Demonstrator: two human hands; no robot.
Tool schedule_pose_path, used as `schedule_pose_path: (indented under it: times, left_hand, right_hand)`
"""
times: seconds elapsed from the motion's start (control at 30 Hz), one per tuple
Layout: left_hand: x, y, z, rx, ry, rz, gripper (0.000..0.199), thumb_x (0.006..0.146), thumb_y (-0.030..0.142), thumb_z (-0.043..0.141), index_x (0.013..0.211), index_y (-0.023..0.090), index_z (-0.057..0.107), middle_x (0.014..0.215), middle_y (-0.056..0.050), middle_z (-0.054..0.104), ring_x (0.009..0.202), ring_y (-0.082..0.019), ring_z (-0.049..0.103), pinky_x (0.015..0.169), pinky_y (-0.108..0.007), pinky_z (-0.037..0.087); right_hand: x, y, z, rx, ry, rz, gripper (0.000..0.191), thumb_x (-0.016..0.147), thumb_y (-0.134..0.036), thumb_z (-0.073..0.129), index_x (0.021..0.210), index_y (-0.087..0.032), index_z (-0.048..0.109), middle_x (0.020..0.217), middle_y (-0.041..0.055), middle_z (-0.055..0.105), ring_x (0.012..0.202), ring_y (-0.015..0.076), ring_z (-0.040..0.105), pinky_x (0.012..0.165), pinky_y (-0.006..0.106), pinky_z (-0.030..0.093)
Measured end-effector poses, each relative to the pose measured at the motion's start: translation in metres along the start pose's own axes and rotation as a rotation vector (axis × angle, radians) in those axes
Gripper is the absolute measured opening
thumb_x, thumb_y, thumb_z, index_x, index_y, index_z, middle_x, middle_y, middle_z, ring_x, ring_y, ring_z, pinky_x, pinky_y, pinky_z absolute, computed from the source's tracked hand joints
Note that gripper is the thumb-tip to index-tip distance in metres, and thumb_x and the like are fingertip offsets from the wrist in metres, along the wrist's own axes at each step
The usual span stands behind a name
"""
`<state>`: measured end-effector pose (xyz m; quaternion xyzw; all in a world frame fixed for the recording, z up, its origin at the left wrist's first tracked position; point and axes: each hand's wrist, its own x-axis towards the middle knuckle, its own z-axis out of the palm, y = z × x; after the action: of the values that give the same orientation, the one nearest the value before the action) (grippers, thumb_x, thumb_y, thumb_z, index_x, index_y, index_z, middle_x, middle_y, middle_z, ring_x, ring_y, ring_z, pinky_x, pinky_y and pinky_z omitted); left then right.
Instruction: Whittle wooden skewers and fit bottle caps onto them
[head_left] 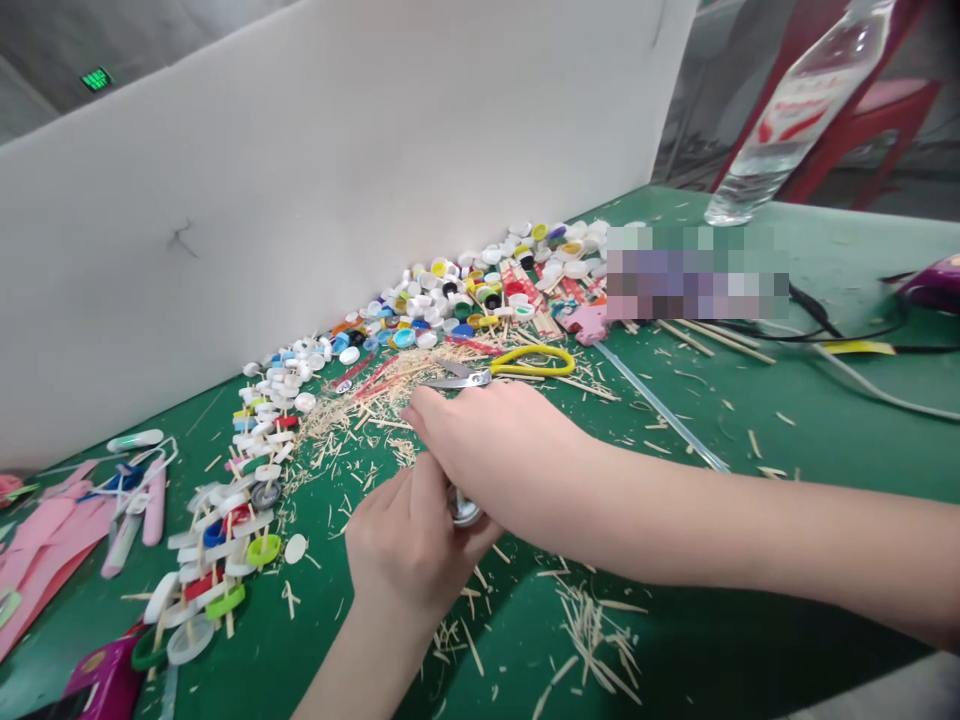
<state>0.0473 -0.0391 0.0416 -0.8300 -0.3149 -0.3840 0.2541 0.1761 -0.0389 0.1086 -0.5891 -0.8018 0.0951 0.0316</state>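
My left hand [411, 535] is closed low over the table, its fingers wrapped round a small, round, silvery-white thing [465, 510] that shows only in part. Crossing over it from the right, my right hand [499, 430] is closed too, with its fingers curled toward the left one. What the right fingers grip is hidden. Just beyond my knuckles lie scissors [534, 361] with yellow handles, their blades partly open. Thin wood splinters [330, 430] are scattered around both hands.
Strung bottle caps [217, 540] run along the left, and loose caps [442, 290] are heaped by the white partition [360, 150]. A water bottle [802, 120] stands at the back right. A clear glue stick [660, 405], cables [885, 385] and pink paper [52, 540] lie about.
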Motion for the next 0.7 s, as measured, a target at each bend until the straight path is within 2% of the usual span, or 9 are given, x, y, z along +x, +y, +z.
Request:
schedule_pose_path:
  times: [0.13,0.2,0.3,0.47,0.57,0.7]
  left_hand:
    - [0.002,-0.002,-0.004,0.041,-0.012,0.033,0.035,0.084,0.046,0.053,0.064,0.018,0.048,0.043,0.003,0.042,0.038,-0.007,0.039,0.038,-0.022,0.026]
    - [0.004,-0.004,-0.006,0.081,-0.013,0.053,0.038,0.083,0.050,0.054,0.064,0.017,0.049,0.043,0.003,0.043,0.038,-0.007,0.040,0.039,-0.023,0.026]
    - [0.006,-0.005,-0.007,0.121,-0.009,0.073,0.042,0.081,0.055,0.053,0.064,0.017,0.050,0.042,0.002,0.043,0.038,-0.008,0.042,0.039,-0.024,0.026]
    - [0.005,-0.002,-0.005,0.130,0.012,0.080,0.041,0.082,0.049,0.052,0.056,0.019,0.043,0.040,0.003,0.038,0.037,-0.008,0.039,0.038,-0.024,0.024]
    - [0.004,0.002,-0.003,0.141,0.017,0.072,0.040,0.082,0.048,0.051,0.055,0.020,0.040,0.040,0.003,0.037,0.036,-0.009,0.038,0.038,-0.024,0.022]
    - [0.003,0.003,-0.002,0.149,0.031,0.075,0.039,0.082,0.050,0.050,0.058,0.020,0.042,0.041,0.003,0.038,0.037,-0.009,0.039,0.038,-0.024,0.024]
  right_hand:
    - [0.004,0.006,0.013,0.049,0.089,-0.059,0.027,0.067,-0.017,0.059,0.094,-0.017,0.055,0.075,-0.0003,0.052,0.051,0.0048,0.035,0.050,0.023,0.021]
    - [0.005,0.008,0.018,0.083,0.133,-0.095,0.027,0.070,-0.020,0.058,0.097,-0.018,0.055,0.078,-0.0002,0.053,0.051,0.0043,0.030,0.049,0.022,0.018]
    - [0.006,0.007,0.022,0.115,0.119,-0.093,0.031,0.070,-0.019,0.059,0.100,-0.020,0.055,0.085,0.0000,0.055,0.051,0.0032,0.026,0.050,0.022,0.017]
    - [0.008,0.008,0.024,0.145,0.127,-0.066,0.021,0.071,-0.015,0.059,0.091,-0.016,0.053,0.067,-0.0012,0.049,0.048,0.0039,0.026,0.049,0.023,0.017]
    - [0.007,0.011,0.028,0.262,0.173,-0.046,0.006,0.082,-0.020,0.052,0.086,-0.015,0.052,0.059,-0.0014,0.046,0.046,0.0049,0.027,0.049,0.024,0.017]
    - [0.002,0.012,0.027,0.518,0.145,-0.001,0.030,0.097,-0.033,0.030,0.084,-0.016,0.051,0.061,-0.0009,0.049,0.046,0.0046,0.030,0.049,0.024,0.020]
